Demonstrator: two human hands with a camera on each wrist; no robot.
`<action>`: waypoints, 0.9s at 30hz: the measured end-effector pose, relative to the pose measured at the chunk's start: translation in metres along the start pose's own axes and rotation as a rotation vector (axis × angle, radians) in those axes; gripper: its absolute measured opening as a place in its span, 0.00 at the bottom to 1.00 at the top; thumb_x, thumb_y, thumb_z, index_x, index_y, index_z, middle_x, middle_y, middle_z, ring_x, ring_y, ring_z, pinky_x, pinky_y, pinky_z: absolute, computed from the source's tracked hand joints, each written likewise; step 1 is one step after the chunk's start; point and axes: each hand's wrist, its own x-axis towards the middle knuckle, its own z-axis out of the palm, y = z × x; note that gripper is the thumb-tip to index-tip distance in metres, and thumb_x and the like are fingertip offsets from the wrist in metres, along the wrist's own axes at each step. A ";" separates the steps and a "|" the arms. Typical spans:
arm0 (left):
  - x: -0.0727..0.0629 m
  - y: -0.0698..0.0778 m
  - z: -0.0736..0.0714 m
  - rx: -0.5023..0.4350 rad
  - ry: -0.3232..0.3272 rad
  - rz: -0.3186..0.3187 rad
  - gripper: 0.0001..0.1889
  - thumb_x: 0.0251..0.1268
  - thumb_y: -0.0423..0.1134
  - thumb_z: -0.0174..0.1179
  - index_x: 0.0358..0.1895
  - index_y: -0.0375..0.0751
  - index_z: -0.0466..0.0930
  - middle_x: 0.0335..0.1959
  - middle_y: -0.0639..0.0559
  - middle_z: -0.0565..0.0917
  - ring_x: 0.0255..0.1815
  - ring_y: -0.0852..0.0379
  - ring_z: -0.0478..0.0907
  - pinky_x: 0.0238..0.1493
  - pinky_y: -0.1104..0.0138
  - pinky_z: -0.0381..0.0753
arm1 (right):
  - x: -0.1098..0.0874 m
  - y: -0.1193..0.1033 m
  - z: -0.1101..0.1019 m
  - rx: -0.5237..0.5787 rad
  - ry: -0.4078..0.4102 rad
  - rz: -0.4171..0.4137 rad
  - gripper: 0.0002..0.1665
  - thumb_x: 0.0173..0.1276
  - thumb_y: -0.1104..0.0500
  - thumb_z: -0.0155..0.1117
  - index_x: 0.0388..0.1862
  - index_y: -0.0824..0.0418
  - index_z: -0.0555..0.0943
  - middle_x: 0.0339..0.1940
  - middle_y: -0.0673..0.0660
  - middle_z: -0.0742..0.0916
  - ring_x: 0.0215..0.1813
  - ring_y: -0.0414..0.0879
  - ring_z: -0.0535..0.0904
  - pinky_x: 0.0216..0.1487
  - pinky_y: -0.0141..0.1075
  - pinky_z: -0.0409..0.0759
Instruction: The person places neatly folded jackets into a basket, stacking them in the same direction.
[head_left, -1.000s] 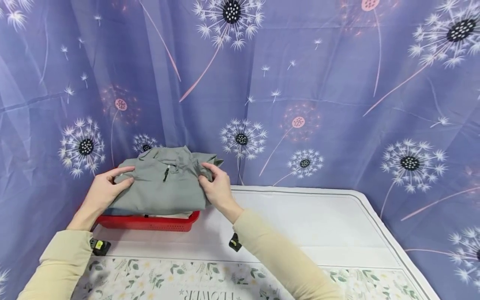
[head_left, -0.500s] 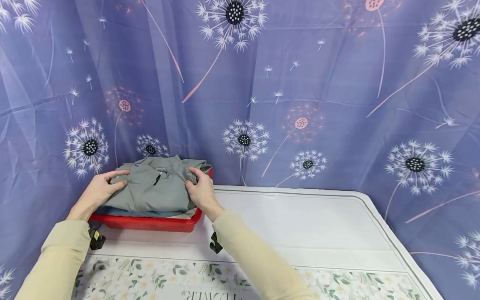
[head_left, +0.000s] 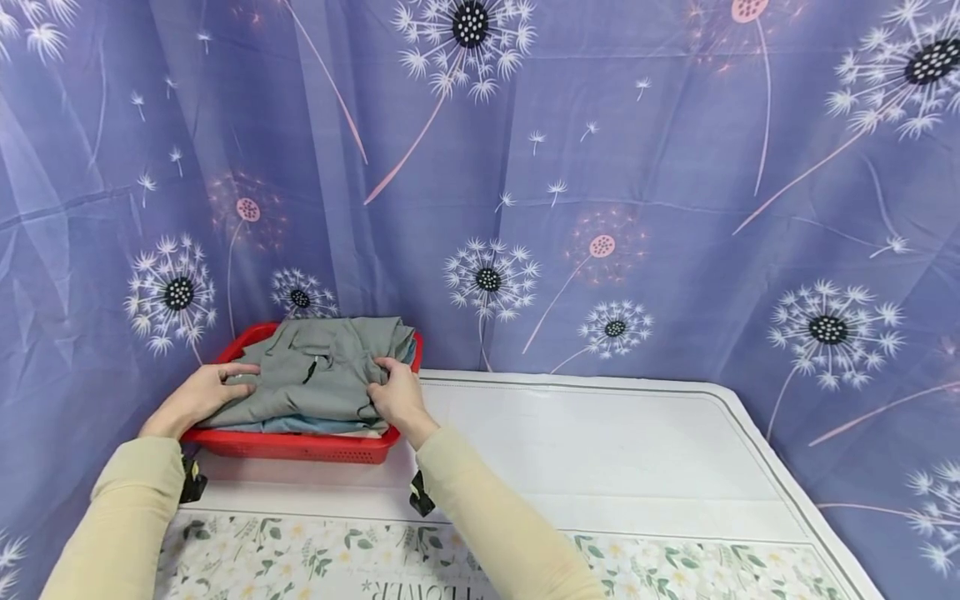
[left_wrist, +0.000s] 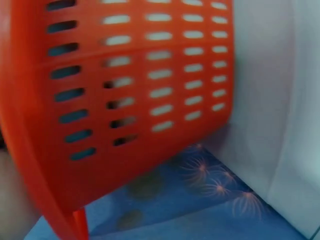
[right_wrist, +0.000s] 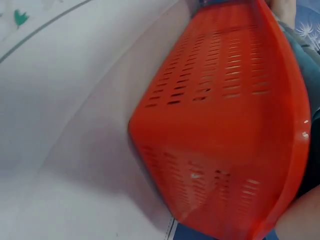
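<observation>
A folded grey zip-neck top [head_left: 322, 383] with a short black zipper pull lies on other clothes in the red basket [head_left: 300, 447]. My left hand [head_left: 198, 396] holds its left side, thumb and index finger over the cloth. On the other side my right hand [head_left: 399, 398] grips the right edge, close inside the rim. Blue cloth [head_left: 300, 424] peeks out under the top along the front. Both wrist views mostly show the basket's slotted outer walls, with only a bit of each hand beside the rim.
The basket stands on a white table cover [head_left: 585, 442] with a floral band along the front. A purple dandelion-print curtain [head_left: 540, 167] hangs close behind and to the left of it. More white surface stretches to the right.
The grey top has come down and left into the basket, carried by both hands. It now lies lower, with the basket's back rim showing. The right hand has shifted left.
</observation>
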 end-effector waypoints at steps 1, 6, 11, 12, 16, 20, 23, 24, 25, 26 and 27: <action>0.000 -0.001 0.001 0.010 -0.006 0.006 0.24 0.66 0.40 0.62 0.60 0.27 0.75 0.62 0.19 0.67 0.63 0.23 0.61 0.58 0.37 0.64 | 0.000 0.000 0.000 -0.014 -0.005 0.007 0.28 0.60 0.67 0.64 0.61 0.55 0.81 0.58 0.56 0.84 0.59 0.48 0.77 0.56 0.38 0.75; -0.001 -0.002 0.006 0.023 -0.045 -0.001 0.24 0.65 0.38 0.63 0.59 0.25 0.75 0.60 0.18 0.68 0.61 0.23 0.63 0.56 0.37 0.66 | 0.000 -0.002 0.002 -0.084 -0.031 0.024 0.28 0.59 0.67 0.65 0.60 0.55 0.81 0.57 0.56 0.84 0.59 0.50 0.78 0.56 0.38 0.76; 0.000 0.001 0.012 0.068 -0.023 0.040 0.20 0.61 0.35 0.65 0.53 0.24 0.78 0.53 0.20 0.74 0.57 0.24 0.68 0.54 0.38 0.69 | 0.001 -0.003 0.001 -0.139 -0.047 0.021 0.27 0.59 0.66 0.66 0.59 0.56 0.82 0.56 0.55 0.84 0.59 0.50 0.77 0.56 0.37 0.76; 0.001 0.002 0.013 0.083 -0.012 0.056 0.19 0.61 0.34 0.66 0.52 0.25 0.79 0.52 0.20 0.76 0.56 0.25 0.69 0.54 0.38 0.69 | 0.001 -0.003 0.000 -0.142 -0.051 0.023 0.27 0.59 0.66 0.67 0.59 0.56 0.82 0.56 0.55 0.84 0.59 0.50 0.77 0.56 0.37 0.76; 0.002 0.005 0.015 0.132 0.020 0.087 0.18 0.59 0.34 0.67 0.49 0.26 0.80 0.48 0.23 0.78 0.53 0.26 0.72 0.53 0.39 0.71 | 0.003 -0.004 0.000 -0.152 -0.061 0.038 0.28 0.59 0.63 0.70 0.61 0.58 0.80 0.57 0.56 0.84 0.59 0.51 0.77 0.57 0.37 0.76; 0.001 0.007 0.015 0.174 0.054 0.104 0.18 0.56 0.33 0.69 0.48 0.26 0.80 0.47 0.23 0.79 0.51 0.26 0.73 0.52 0.39 0.71 | 0.001 -0.005 0.000 -0.136 -0.074 0.057 0.35 0.58 0.55 0.75 0.64 0.60 0.77 0.60 0.57 0.82 0.62 0.54 0.75 0.60 0.39 0.74; 0.000 0.008 0.017 0.206 0.104 0.144 0.21 0.52 0.31 0.70 0.48 0.23 0.78 0.46 0.22 0.78 0.51 0.25 0.72 0.53 0.39 0.70 | -0.002 -0.006 -0.002 -0.120 -0.092 0.051 0.42 0.57 0.49 0.76 0.69 0.61 0.72 0.64 0.59 0.79 0.65 0.55 0.72 0.63 0.41 0.71; 0.000 0.009 0.017 0.214 0.122 0.155 0.22 0.51 0.30 0.70 0.49 0.21 0.77 0.47 0.21 0.77 0.51 0.24 0.71 0.53 0.39 0.69 | -0.003 -0.006 -0.003 -0.115 -0.093 0.038 0.45 0.57 0.48 0.77 0.70 0.61 0.70 0.65 0.59 0.77 0.66 0.55 0.71 0.64 0.42 0.70; 0.000 0.010 0.017 0.222 0.142 0.166 0.24 0.50 0.29 0.71 0.50 0.20 0.76 0.48 0.20 0.76 0.52 0.24 0.70 0.54 0.39 0.68 | -0.005 -0.005 -0.004 -0.107 -0.095 0.025 0.47 0.57 0.47 0.77 0.71 0.62 0.68 0.67 0.60 0.76 0.67 0.55 0.69 0.65 0.42 0.69; 0.000 0.011 0.017 0.227 0.157 0.170 0.25 0.49 0.29 0.70 0.51 0.19 0.74 0.49 0.19 0.74 0.54 0.23 0.69 0.55 0.39 0.67 | -0.007 -0.005 -0.005 -0.101 -0.095 0.015 0.49 0.56 0.46 0.77 0.72 0.61 0.66 0.68 0.61 0.74 0.69 0.55 0.68 0.66 0.42 0.68; 0.000 0.013 0.017 0.229 0.168 0.164 0.27 0.49 0.28 0.70 0.53 0.18 0.73 0.50 0.17 0.72 0.55 0.23 0.67 0.56 0.38 0.65 | -0.009 -0.005 -0.007 -0.087 -0.098 0.007 0.51 0.56 0.45 0.76 0.74 0.60 0.64 0.70 0.62 0.72 0.70 0.55 0.66 0.67 0.43 0.67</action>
